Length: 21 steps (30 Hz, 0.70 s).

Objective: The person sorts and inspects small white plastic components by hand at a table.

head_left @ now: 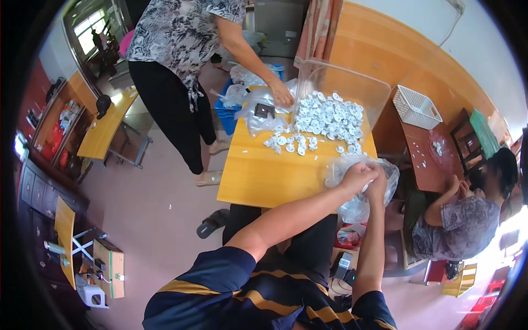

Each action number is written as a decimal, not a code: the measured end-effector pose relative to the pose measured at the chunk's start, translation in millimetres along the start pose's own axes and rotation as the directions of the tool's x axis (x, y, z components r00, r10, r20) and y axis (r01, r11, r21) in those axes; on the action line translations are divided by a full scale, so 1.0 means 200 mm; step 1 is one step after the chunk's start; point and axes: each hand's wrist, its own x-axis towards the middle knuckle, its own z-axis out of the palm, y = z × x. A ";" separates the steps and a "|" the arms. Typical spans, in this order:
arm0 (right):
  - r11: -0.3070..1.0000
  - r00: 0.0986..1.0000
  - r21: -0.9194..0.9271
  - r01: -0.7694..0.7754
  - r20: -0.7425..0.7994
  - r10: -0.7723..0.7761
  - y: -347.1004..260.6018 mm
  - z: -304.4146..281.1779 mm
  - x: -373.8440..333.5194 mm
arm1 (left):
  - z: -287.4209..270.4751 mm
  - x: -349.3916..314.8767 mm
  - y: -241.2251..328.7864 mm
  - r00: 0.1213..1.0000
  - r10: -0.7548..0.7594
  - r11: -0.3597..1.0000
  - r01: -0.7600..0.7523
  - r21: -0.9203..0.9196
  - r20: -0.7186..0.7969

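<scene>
Nearest, a dark slipper [213,223] is seen on the floor, left of the person's legs. Up at the near right corner of the tabletop [264,179], both hands are brought together: the left hand [358,177] and the right hand [377,186] are held with fingers bunched, and between them a small white piece [365,187] is pinched, mostly hidden. The grip looks closed on it, though how it is split between the hands cannot be told. Below and around them, a clear plastic bag [352,212] is draped over the edge.

The step in hand, it is judged, is two-handed finger work on that single piece; whether it is being joined or merely turned cannot be made out. For the next move, a steady pinch seems called for, with the loose film kept clear of the fingertips.

Farther on, loose white parts [301,145] are scattered, and beyond them a large white heap [329,116] is bounded by a clear bin [379,91]. At far left, a co-worker's hand [281,94] is lowered beside it, near a dark wallet-like item [264,110] lying on clear film.
</scene>
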 end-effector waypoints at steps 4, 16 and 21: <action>0.988 0.991 -0.092 0.121 0.060 -0.116 0.02 0.00 -0.01 | -0.11 0.05 -0.09 0.980 -0.190 0.979 0.194 0.060 -0.065; 0.747 0.889 0.498 -0.441 0.128 0.439 0.03 0.07 -0.01 | -0.05 -0.01 -0.08 0.915 0.398 0.580 -0.196 0.791 -0.065; 0.904 0.953 0.300 -0.304 0.089 0.290 0.04 0.03 -0.04 | -0.03 -0.10 -0.06 0.930 0.332 0.415 -0.296 0.860 0.159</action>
